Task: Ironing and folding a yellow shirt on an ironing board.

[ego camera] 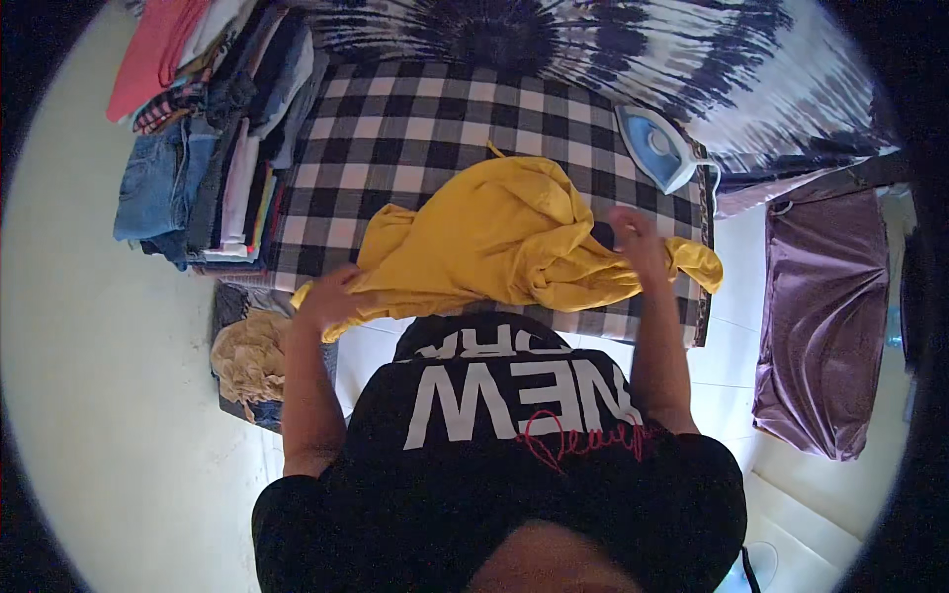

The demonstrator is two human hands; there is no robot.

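A crumpled yellow garment [482, 237] lies bunched across a black-and-white checked cloth [415, 104], its near edge hanging towards my body. At the garment's left end, my left hand [337, 298] is closed on the fabric, and a bit of yellow cloth sticks out past the wrist. My right hand [636, 236] is over the garment's right part, slightly blurred, with a yellow flap extending beyond it to the right. Whether its fingers pinch the cloth is unclear. A blue-and-white clothes iron [658, 150] rests on the checked cloth, beyond my right hand.
Folded clothes, including blue jeans [159, 178], are stacked at the left. Below them, a container holds a crumpled tan cloth [252, 356]. A tie-dyed fabric [741, 59] spreads along the far side. A purple cloth [823, 319] covers something at the right. The iron's cord [717, 181] runs down the right edge.
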